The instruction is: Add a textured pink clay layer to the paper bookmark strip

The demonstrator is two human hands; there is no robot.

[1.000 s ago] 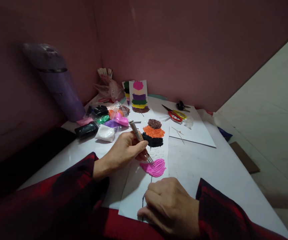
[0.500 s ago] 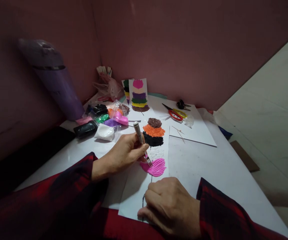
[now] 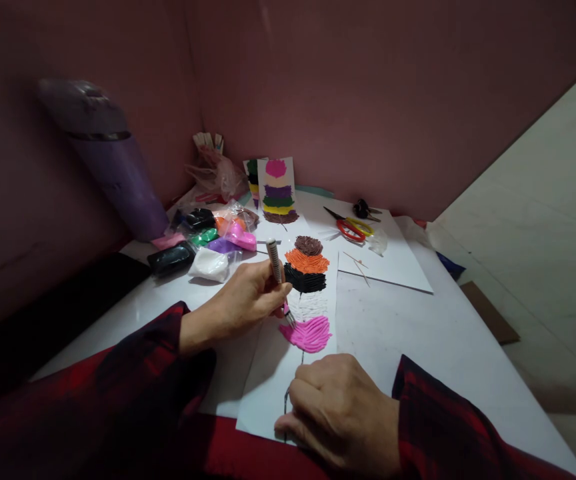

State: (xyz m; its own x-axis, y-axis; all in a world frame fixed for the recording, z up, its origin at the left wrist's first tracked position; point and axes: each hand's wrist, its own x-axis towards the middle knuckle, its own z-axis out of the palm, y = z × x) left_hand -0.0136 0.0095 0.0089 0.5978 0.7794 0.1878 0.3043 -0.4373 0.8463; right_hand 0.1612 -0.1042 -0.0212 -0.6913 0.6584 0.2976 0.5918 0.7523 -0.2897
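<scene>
My left hand point(image 3: 248, 300) grips a small metal fork point(image 3: 277, 270) by its ridged handle, tines down on the left edge of a pink clay patch point(image 3: 309, 334). That patch is the lowest in a stack of clay bands, brown, orange point(image 3: 308, 262), black and white, spread on a white paper strip point(image 3: 273, 373). My right hand point(image 3: 341, 410) lies closed, knuckles up, pressing the near end of the strip. Both sleeves are red and black plaid.
Bagged clay lumps in several colours point(image 3: 208, 243) lie at the left beside a purple bottle point(image 3: 111, 167). A finished striped card point(image 3: 278, 190) leans on the wall. Scissors point(image 3: 351, 229), black keys point(image 3: 363, 211) and toothpicks point(image 3: 358, 265) rest on a white sheet. The table edge runs along the right.
The fork's tines slid left across the pink clay patch to its left edge, and its handle stood up steeper. My right hand has stayed still.
</scene>
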